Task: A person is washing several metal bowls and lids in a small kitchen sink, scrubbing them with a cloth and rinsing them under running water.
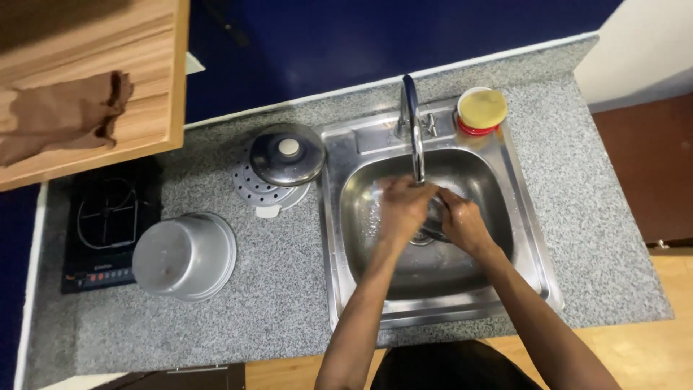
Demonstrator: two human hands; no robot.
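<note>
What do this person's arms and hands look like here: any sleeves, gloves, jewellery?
Both forearms are bare up to the frame edge, with no sleeves in view. The left hand and right hand wear no gloves; no rings, watch or bracelets are visible. Dark clothing shows below, at the bottom edge.

A grey speckled surface (pixel 274 289) carries an upturned metal pot (pixel 185 255) near its left end, just beside a black hob (pixel 108 224). Further back, a domed metal lid with a pale knob (pixel 287 154) rests on a white perforated steamer tray (pixel 254 189). At the back right corner of the basin stands a round tub with a yellow top and red base (pixel 481 110). A wooden shelf (pixel 94 43) overhangs at upper left, with brown paper (pixel 61 115) on it.
</note>
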